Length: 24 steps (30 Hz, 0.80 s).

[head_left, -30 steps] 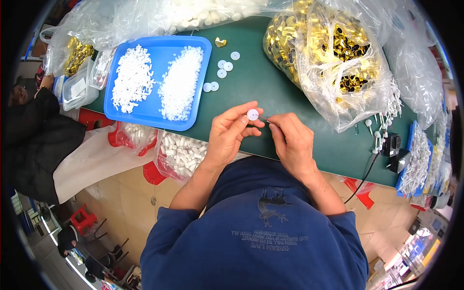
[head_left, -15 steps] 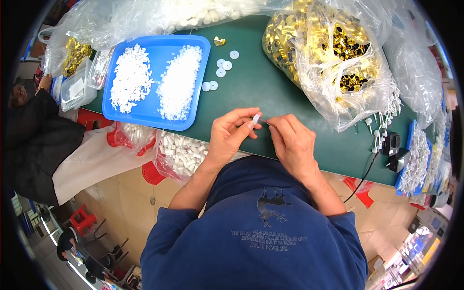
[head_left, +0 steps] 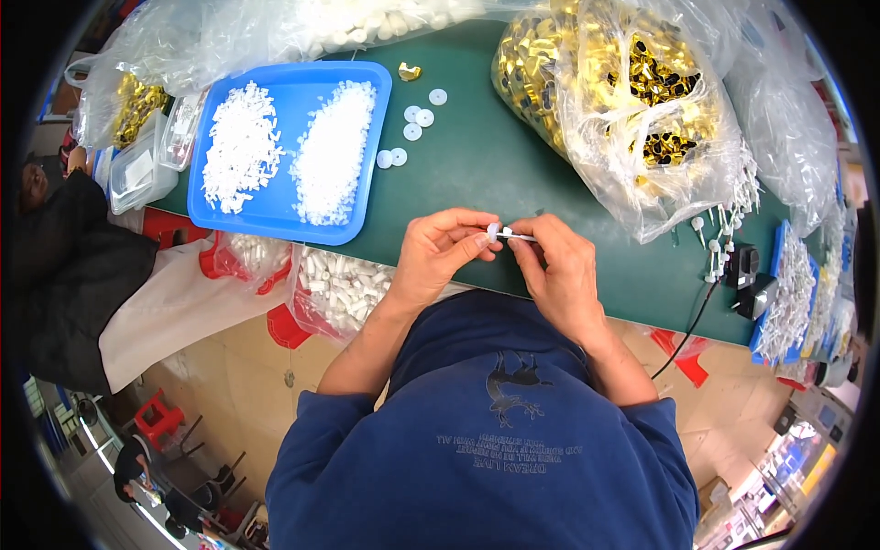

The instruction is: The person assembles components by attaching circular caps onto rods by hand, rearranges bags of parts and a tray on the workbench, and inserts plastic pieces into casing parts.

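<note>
Head view: left hand (head_left: 442, 255) is pinching a white disc (head_left: 493, 232), right hand (head_left: 561, 264) a thin white stick (head_left: 520, 236), over the green table (head_left: 449, 188). Blue tray (head_left: 300, 96) and gold-filled bag (head_left: 605, 174) are sitting either side.

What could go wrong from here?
1. The small round white disc sits at the left hand's fingertips, so it might slip.
2. The thin whitish rod in the right hand meets it closely; a skewed push could misalign them.
3. The blue rectangular plastic tray shows no divider between its two white piles; a bump could mix them.
</note>
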Available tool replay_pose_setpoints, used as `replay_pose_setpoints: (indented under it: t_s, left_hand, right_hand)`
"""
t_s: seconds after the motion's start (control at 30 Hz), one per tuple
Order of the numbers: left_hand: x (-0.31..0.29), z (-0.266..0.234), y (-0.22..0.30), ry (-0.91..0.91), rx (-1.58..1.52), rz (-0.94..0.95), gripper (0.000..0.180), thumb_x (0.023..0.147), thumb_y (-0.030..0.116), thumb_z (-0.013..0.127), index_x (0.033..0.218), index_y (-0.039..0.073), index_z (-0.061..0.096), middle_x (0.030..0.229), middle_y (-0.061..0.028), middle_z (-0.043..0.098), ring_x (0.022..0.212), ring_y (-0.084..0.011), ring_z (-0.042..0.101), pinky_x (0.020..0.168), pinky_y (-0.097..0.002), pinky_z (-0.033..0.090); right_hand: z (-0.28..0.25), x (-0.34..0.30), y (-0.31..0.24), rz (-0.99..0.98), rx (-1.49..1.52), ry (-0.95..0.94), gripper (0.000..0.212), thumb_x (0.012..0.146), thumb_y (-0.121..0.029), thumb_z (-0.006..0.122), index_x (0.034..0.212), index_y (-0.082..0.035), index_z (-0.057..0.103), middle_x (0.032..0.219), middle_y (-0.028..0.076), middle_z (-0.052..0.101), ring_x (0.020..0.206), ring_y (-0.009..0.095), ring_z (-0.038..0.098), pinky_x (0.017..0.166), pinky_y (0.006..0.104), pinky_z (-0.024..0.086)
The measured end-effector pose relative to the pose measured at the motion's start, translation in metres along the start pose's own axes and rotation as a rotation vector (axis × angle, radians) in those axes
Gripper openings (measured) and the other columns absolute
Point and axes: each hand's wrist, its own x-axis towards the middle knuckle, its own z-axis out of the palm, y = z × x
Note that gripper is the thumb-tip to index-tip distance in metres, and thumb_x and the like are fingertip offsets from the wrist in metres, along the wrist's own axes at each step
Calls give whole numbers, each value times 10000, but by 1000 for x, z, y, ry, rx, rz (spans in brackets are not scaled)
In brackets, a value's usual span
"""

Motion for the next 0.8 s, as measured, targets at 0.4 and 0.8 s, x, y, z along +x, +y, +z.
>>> replay_pose_setpoints:
  t_s: [0.4, 0.8]
  left_hand:
    - [-3, -6, 9, -7, 21, -107, 138, 854, -63, 618, 982, -72, 667, 930, -130, 661, 804, -191, 673, 715, -268, 563]
    - [-5, 6, -1, -74, 71, -72, 201, 863, -16, 641, 1055, -75, 640, 915, -112, 676, 823, -146, 670, 725, -251, 554]
  right_hand:
    - [14, -1, 10, -380, -230, 72, 188, 677, 51, 646, 832, -48, 603, 718, 68, 567, 623, 219, 572, 530, 331, 469]
    - [17, -15, 8, -190, -151, 47, 124, 780, 68, 660, 871, 6, 605, 772, 120, 622, 631, 242, 613, 574, 307, 486]
